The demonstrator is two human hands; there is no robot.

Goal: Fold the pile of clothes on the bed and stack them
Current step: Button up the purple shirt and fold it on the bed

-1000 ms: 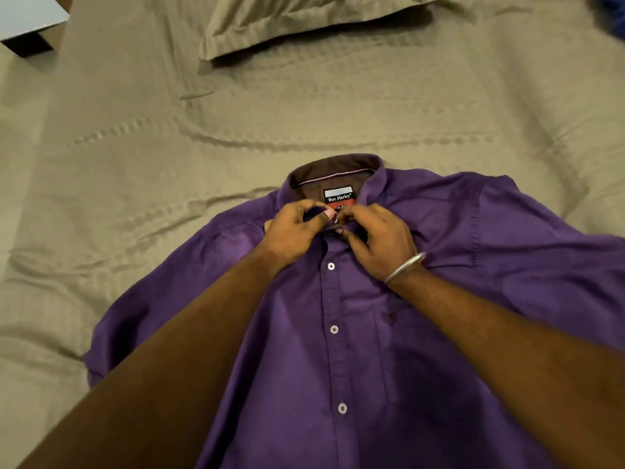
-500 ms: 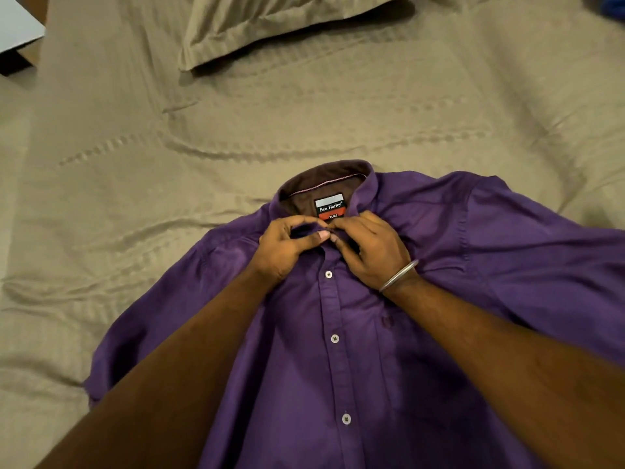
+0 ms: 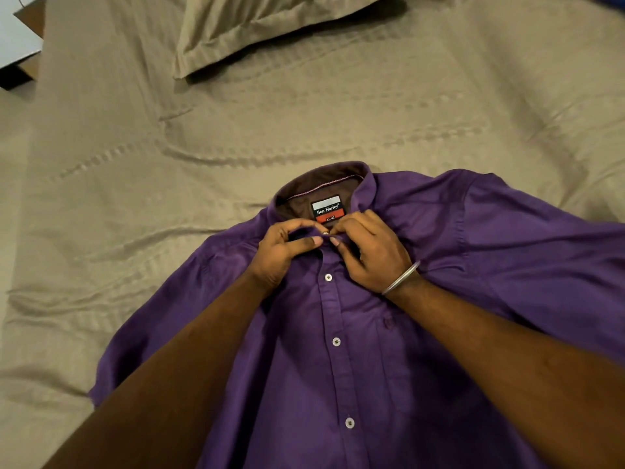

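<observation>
You're early: purple shirt (image 3: 389, 333) lies flat and unfolded; left hand (image 3: 284, 253) and right hand (image 3: 372, 255) pinch the collar button (image 3: 325, 233) at 12 o'clock. No stack in view.

we lose the purple shirt (image 3: 389, 350) hem past the bottom edge | its right sleeve runs off the right edge | our forearms cover part of its front | pillow (image 3: 270, 25) cropped at top

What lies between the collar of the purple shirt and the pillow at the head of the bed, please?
In the head view, only bare, wrinkled bedsheet lies between the purple shirt collar and the pillow; nothing else rests there.
</observation>
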